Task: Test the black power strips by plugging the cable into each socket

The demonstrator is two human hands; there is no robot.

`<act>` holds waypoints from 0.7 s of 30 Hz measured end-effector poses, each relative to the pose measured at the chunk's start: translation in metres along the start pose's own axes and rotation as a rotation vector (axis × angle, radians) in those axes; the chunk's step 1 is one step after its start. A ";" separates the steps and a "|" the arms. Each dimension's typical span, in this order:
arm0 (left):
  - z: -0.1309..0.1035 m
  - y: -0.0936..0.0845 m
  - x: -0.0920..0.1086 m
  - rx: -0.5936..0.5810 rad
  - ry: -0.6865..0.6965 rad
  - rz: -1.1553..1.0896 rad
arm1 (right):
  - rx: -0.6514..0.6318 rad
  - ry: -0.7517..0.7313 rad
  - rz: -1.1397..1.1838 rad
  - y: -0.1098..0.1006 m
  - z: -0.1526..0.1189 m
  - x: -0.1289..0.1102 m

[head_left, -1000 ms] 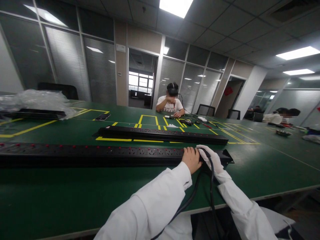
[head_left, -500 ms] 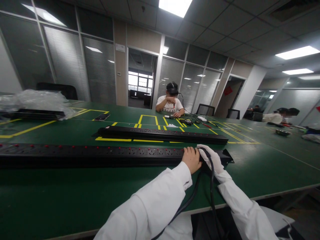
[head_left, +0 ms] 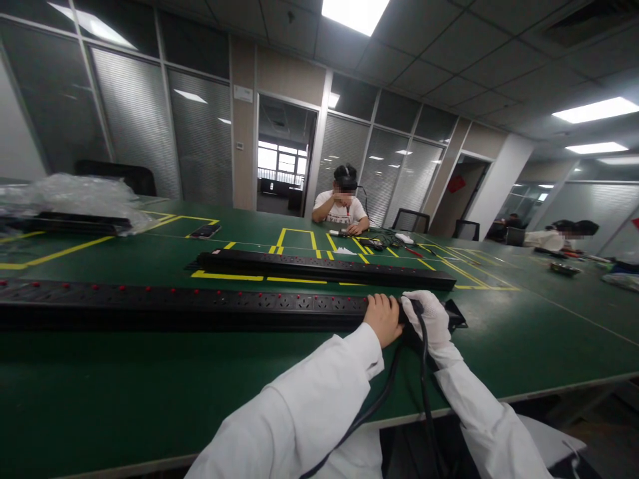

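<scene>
A long black power strip (head_left: pixel 279 303) with a row of sockets and red buttons lies across the near part of the green table. My bare left hand (head_left: pixel 383 319) grips it near its right end, fingers curled over the top. Just to the right, my right hand (head_left: pixel 429 319), in a white glove, holds a thick black power cable (head_left: pixel 425 372) close against the strip's end. The cable's end is hidden in the glove, so I cannot tell whether it touches a socket. The cable hangs in a loop over the table's front edge.
A second black power strip (head_left: pixel 324 269) lies behind, along yellow tape lines. Further off are a phone (head_left: pixel 205 231), clear plastic wrap (head_left: pixel 74 199), tangled cables and a small metal dish (head_left: pixel 564 268). Another person (head_left: pixel 341 209) in a headset sits across the table.
My right hand has shifted slightly right, and its grip on the cable end has turned. My left hand stays in place on the strip.
</scene>
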State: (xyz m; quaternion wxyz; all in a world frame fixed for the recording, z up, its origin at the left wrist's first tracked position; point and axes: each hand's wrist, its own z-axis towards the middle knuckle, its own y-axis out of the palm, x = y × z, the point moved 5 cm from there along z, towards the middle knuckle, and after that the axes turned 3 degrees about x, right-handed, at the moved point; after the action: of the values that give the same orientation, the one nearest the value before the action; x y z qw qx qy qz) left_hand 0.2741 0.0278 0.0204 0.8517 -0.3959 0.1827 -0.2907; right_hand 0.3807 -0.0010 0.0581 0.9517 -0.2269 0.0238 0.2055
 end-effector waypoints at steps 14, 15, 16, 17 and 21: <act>-0.001 -0.001 0.000 0.003 0.004 0.010 | -0.207 0.272 -0.124 0.007 0.015 0.015; -0.001 -0.001 0.001 0.000 0.005 0.008 | -0.213 0.268 -0.163 0.008 0.017 0.015; -0.001 -0.001 0.001 -0.002 0.006 0.007 | -0.214 0.261 -0.200 0.009 0.018 0.015; -0.001 -0.001 0.001 -0.004 0.006 0.007 | -0.205 0.258 -0.231 0.010 0.018 0.014; -0.001 0.000 0.001 -0.006 0.003 0.009 | -0.120 0.254 -0.212 0.014 0.012 0.012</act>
State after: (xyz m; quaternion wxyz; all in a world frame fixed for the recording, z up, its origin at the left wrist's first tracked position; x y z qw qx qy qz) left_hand 0.2740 0.0269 0.0200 0.8515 -0.3971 0.1867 -0.2871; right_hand 0.3850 0.0205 0.0614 0.9421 -0.3087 0.1077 0.0747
